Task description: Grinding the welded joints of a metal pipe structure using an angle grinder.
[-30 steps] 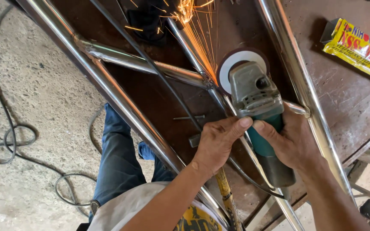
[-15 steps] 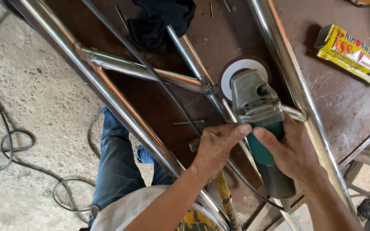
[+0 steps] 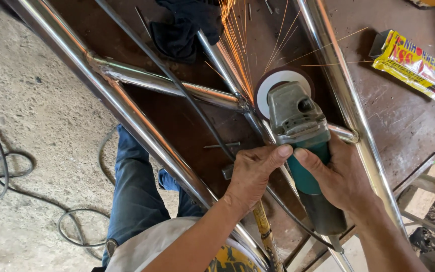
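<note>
Both hands are clamped on the angle grinder [image 3: 300, 136], which sits over the middle of the steel tube frame [image 3: 142, 121] lying on the brown worktop [image 3: 404, 121]. The left hand [image 3: 250, 174] has its grip closed on the near side of the green body, thumb reaching across the top, and the right hand [image 3: 338, 176] wraps the body from the other side. The grinding disc [image 3: 273, 85] meets the joint where the inner tubes [image 3: 217, 55] come together, and a fan of sparks [image 3: 240, 45] shoots away from the person, up across the frame.

The sparks pass right beside the dark cloth [image 3: 187, 25] bunched on the worktop at the far end of the frame; judging from that path, it could scorch or smoulder if the stream swings onto it. A few stray sparks run toward the yellow packet [image 3: 414, 65] on the right, which could be singed in the same way.

A dark cable [image 3: 177, 85] lies across the frame and runs just beside the joint, close to the disc; a small slip sideways could nick it. The round, polished tubes give the disc little to bear on, so it could skate off the joint or catch and kick back toward the bare hands. The person's leg in blue trousers [image 3: 132, 196] stands just under the frame's edge.
</note>
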